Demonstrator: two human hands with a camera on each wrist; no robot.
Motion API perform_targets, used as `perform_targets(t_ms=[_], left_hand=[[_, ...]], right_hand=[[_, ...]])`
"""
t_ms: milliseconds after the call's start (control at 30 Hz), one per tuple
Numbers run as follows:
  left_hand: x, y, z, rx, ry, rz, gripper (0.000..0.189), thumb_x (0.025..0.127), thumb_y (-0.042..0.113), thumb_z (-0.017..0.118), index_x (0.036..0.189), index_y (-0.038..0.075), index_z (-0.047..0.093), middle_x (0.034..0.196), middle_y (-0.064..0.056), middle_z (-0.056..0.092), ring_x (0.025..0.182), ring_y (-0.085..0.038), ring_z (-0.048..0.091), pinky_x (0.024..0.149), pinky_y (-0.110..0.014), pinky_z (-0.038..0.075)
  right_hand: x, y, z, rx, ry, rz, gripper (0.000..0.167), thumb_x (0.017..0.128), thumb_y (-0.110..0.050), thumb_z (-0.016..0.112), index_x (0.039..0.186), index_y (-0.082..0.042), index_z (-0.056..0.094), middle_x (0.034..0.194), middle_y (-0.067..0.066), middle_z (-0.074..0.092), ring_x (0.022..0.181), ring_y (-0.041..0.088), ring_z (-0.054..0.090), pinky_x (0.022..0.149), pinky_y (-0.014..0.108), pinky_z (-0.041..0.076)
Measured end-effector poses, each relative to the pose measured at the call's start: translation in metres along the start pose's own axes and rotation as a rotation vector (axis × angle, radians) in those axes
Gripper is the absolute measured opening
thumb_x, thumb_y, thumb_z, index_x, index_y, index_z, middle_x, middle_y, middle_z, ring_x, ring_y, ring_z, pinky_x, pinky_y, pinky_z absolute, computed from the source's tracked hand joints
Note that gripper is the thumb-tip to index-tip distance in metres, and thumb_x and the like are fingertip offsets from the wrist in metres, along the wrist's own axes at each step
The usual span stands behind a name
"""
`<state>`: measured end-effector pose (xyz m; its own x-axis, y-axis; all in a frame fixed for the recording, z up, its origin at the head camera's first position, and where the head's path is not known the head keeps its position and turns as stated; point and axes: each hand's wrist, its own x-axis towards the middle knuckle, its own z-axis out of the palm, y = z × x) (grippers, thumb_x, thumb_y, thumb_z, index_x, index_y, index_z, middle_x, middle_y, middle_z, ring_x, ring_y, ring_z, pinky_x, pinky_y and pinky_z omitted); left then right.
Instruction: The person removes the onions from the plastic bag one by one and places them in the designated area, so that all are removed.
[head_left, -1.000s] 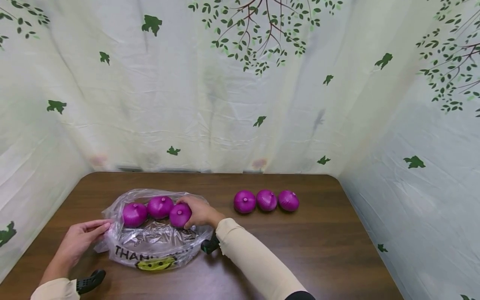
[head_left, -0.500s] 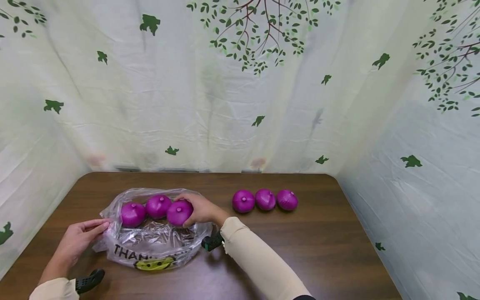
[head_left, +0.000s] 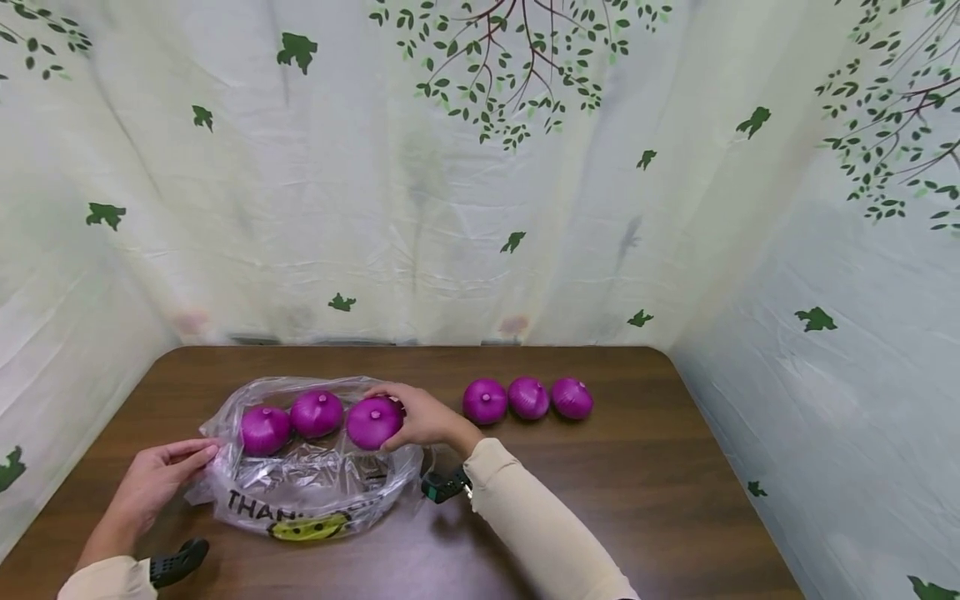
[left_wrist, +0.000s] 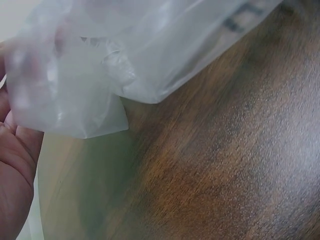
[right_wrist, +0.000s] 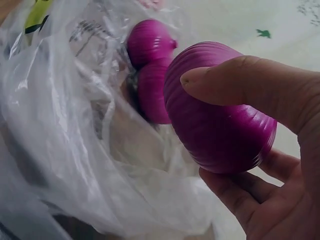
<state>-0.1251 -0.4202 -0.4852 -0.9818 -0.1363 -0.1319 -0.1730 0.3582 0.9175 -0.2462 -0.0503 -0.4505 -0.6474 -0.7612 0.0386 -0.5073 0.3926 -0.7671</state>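
Note:
My right hand (head_left: 426,415) grips a purple onion (head_left: 372,423) over the right side of a clear plastic bag (head_left: 315,467). In the right wrist view the thumb lies across this onion (right_wrist: 215,125), with fingers under it. Two more purple onions, a left one (head_left: 266,430) and a right one (head_left: 317,413), sit inside the bag's open mouth. At the bag's left rim my left hand (head_left: 153,479) pinches the plastic between thumb and fingers. The left wrist view shows the crumpled bag (left_wrist: 100,65) close up, hiding most of the left fingertips.
To the right of the bag, three purple onions stand in a row on the brown wooden table (head_left: 637,500): a left one (head_left: 484,401), a middle one (head_left: 528,398) and a right one (head_left: 572,399). A leaf-patterned curtain (head_left: 420,250) surrounds the table's back and sides.
My right hand has drawn its onion to the right and looks to have raised it, so a gap now separates it from the two onions in the bag. The left hand keeps its hold.

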Motion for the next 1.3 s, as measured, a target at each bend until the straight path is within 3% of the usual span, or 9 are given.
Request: perform_targets(t_ms=[267, 700, 933, 1100, 1300], left_hand=[[0.001, 0.001, -0.001, 0.034, 0.008, -0.009, 0.030, 0.094, 0.028, 0.064, 0.105, 0.001, 0.074, 0.088, 0.031, 0.057, 0.081, 0.011, 0.055, 0.068, -0.015, 0.052], [0.001, 0.000, 0.000, 0.024, 0.001, -0.053, 0.036, 0.094, 0.027, 0.063, 0.108, -0.004, 0.070, 0.087, 0.030, 0.057, 0.080, 0.011, 0.056, 0.069, -0.016, 0.053], [0.002, -0.003, -0.001, 0.027, 0.003, -0.047, 0.030, 0.094, 0.028, 0.063, 0.105, 0.003, 0.074, 0.087, 0.031, 0.057, 0.080, 0.010, 0.056, 0.069, -0.015, 0.052], [0.001, -0.004, 0.001, -0.041, 0.002, -0.009, 0.016, 0.094, 0.019, 0.063, 0.098, 0.011, 0.077, 0.087, 0.029, 0.061, 0.080, 0.011, 0.057, 0.068, -0.013, 0.052], [0.001, -0.005, 0.001, -0.075, -0.001, 0.001, 0.014, 0.094, 0.016, 0.063, 0.095, 0.016, 0.077, 0.086, 0.028, 0.062, 0.080, 0.011, 0.058, 0.067, -0.013, 0.052]], right_hand=[[-0.018, 0.006, -0.015, 0.035, 0.066, -0.027, 0.078, 0.068, -0.006, 0.087, 0.136, -0.015, 0.050, 0.131, 0.003, 0.053, 0.115, 0.012, 0.052, 0.091, 0.022, 0.045], [-0.051, 0.023, -0.019, 0.067, 0.118, -0.019, 0.076, 0.068, -0.004, 0.086, 0.135, -0.014, 0.051, 0.129, 0.004, 0.054, 0.119, 0.014, 0.051, 0.097, 0.026, 0.043], [-0.067, 0.029, -0.024, 0.052, 0.168, -0.032, 0.077, 0.066, -0.006, 0.087, 0.134, -0.012, 0.052, 0.129, 0.005, 0.054, 0.118, 0.017, 0.052, 0.100, 0.031, 0.042], [-0.077, 0.032, -0.028, 0.062, 0.187, -0.019, 0.076, 0.065, -0.005, 0.087, 0.132, -0.010, 0.052, 0.128, 0.006, 0.055, 0.117, 0.021, 0.053, 0.100, 0.037, 0.043], [-0.089, 0.042, -0.031, 0.106, 0.235, 0.027, 0.076, 0.066, -0.005, 0.087, 0.131, -0.010, 0.050, 0.126, 0.008, 0.056, 0.116, 0.024, 0.055, 0.098, 0.039, 0.045]])
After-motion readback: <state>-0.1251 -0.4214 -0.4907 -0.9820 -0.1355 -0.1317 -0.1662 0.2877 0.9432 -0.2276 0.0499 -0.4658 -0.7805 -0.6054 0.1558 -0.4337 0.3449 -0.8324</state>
